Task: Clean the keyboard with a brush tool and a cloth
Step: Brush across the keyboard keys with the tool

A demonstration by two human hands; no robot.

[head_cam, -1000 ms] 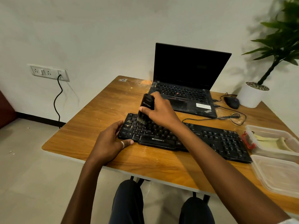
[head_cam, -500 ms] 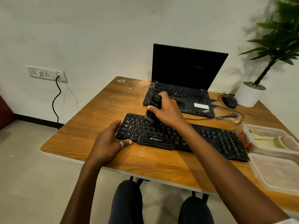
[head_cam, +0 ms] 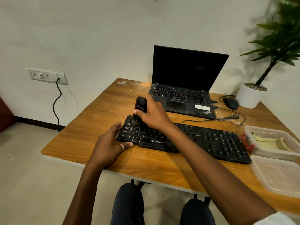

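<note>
The keyboard (head_cam: 211,142) lies across the near half of the table (head_cam: 90,127). It is a long, flat, stiff black slab, probably light enough to skid under a sweeping stroke, so it wants bracing at one end rather than lifting. The left hand (head_cam: 108,143) does that at the keyboard's left end, with its fingers (head_cam: 116,127) fairly straight and together against the short edge, the thumb along the front edge, holding nothing. Over the keyboard's back left corner the right hand (head_cam: 154,116) has its fingers curled tight round the brush tool (head_cam: 140,106). This is a stubby, rigid black body taken about its middle, its lower end down on keys flecked with pale crumbs; the bristles are too blurred to make out. Keycaps can snag, so light pressure seems wise. Just off the keyboard's right end stands a clear plastic container (head_cam: 266,128) holding pale yellow material (head_cam: 267,141), soft and folded, quite possibly the cloth. A small red thing (head_cam: 247,141) sits at the container wall nearest the keyboard. Off the keyboard's near right corner a second clear tray (head_cam: 279,174), perhaps a lid, seems to hold nothing, though its cloudy plastic makes that hard to tell.
</note>
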